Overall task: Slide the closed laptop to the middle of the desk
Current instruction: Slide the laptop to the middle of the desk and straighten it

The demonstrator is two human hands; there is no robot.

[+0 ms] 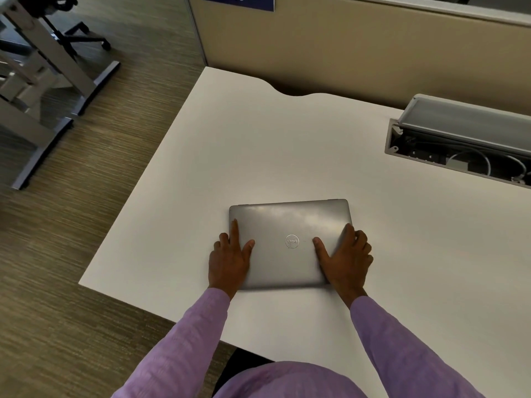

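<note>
The closed laptop (290, 244) was pressed flat on the white worktop (287, 145) by both hands, left hand (230, 261) and right hand (346, 261), fingers (235, 229) spread along its side edges, clenched on nothing; carpet (71, 225) lay beyond

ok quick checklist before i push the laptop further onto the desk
1. Lid shut: ok, the laptop lies closed and flat.
2. Left hand on its left edge, fingers on the lid: ok.
3. Right hand on its right edge: ok.
4. Path ahead on the desk: ok, bare surface.
5. Open cable tray far right: ok, apart from the laptop.
6. Evenness of hand pressure: cannot tell.
</note>
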